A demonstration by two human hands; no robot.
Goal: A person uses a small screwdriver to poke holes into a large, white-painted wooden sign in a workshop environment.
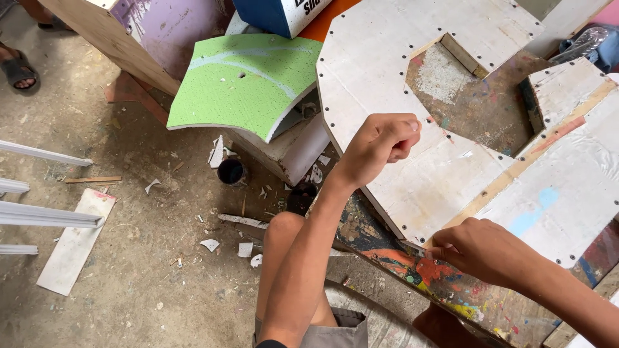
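Note:
My left hand (380, 143) is curled into a fist just above the near-left part of a large white board (387, 58) with dark dots along its edges and an angular cutout. Nothing shows in the fist. My right hand (480, 250) rests lower down, its fingertips pinched at the board's near corner, where a thin wooden strip (509, 177) runs diagonally. A second white panel (567, 187) with a pale blue patch lies to the right of the strip. Both boards sit on a paint-stained work surface (393, 254).
A curved green panel (245, 84) leans on blocks to the left. On the dusty floor are a dark cup (231, 171), white scraps, a white plank (74, 241) and white strips (48, 218). Another person's sandalled foot (19, 71) is at top left. My knee (284, 235) is below.

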